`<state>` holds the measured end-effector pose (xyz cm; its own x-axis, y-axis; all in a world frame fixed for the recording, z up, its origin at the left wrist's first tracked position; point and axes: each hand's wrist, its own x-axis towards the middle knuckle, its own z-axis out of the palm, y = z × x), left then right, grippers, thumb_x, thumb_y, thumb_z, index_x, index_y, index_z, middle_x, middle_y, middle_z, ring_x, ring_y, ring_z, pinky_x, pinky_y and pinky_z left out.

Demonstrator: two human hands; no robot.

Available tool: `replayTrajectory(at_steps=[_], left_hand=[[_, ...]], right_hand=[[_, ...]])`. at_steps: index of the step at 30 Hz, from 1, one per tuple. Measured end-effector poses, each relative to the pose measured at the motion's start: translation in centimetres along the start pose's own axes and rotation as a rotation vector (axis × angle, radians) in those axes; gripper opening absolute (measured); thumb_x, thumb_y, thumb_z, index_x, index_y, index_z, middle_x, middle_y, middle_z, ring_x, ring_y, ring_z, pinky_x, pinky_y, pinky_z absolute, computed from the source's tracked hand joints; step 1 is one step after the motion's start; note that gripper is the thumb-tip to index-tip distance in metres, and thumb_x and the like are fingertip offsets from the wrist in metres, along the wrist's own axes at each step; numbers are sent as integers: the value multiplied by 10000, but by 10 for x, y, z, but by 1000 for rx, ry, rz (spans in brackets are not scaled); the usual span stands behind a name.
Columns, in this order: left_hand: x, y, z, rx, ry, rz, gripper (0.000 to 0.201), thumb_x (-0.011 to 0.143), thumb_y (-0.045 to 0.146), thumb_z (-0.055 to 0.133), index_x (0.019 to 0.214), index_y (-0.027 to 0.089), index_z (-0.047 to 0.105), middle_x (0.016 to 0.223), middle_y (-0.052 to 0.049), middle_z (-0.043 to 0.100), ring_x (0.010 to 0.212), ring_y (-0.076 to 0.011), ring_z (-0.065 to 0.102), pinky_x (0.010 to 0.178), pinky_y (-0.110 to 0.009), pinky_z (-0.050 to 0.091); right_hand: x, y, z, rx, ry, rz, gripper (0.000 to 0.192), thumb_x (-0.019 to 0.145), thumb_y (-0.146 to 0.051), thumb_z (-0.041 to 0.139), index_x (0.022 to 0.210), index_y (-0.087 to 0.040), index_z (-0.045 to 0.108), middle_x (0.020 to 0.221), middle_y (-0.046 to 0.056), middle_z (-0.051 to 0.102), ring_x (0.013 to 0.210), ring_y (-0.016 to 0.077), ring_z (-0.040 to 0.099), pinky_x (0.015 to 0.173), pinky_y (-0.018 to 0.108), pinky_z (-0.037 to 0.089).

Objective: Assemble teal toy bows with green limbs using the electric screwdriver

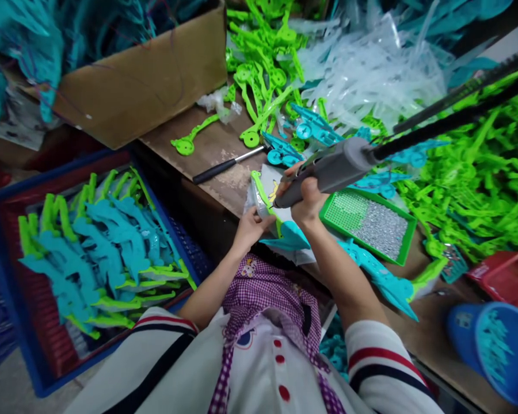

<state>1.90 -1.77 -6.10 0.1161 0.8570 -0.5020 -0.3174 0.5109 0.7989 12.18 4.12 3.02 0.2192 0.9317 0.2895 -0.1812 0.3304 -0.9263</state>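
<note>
My right hand (306,201) is closed around a grey electric screwdriver (347,161), its nose tilted down to the left. The tool's tip meets a lime-green plastic arm (262,187) with a clear plastic piece along it. That arm is pinched in the fingers of my left hand (249,229), at the front edge of the bench. A turquoise plastic body (292,237) lies under my right wrist, against the green arm. Just right of my right forearm sits a green tray (408,233) of small silvery screws. The screw under the tip, if any, is too small to see.
A blue crate (38,359) at left holds rows of turquoise-and-green assemblies. A cardboard box (147,80) stands behind it. On the bench (172,172) are a black-handled screwdriver (216,171), lime-green part piles (479,167) and clear plastic pieces (380,75). A blue bucket (466,328) stands at right.
</note>
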Motion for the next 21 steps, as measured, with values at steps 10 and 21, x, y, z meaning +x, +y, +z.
replayTrajectory(at_steps=[10, 21], left_hand=[[-2, 6, 3, -55, 26, -25, 526, 613, 282, 895, 1071, 163, 665, 797, -51, 767, 693, -233, 732, 619, -344, 619], [-2, 5, 4, -22, 59, -13, 515, 623, 255, 882, 1083, 155, 672, 806, -57, 770, 674, -212, 726, 586, -302, 595]], right_hand=[[-2, 15, -2, -94, -68, 31, 450, 688, -687, 668, 605, -258, 561, 490, -38, 556, 405, 133, 527, 418, 297, 484], [-1, 19, -1, -128, -109, 56, 463, 690, -715, 637, 629, -270, 528, 490, -39, 509, 426, 142, 519, 441, 314, 473]])
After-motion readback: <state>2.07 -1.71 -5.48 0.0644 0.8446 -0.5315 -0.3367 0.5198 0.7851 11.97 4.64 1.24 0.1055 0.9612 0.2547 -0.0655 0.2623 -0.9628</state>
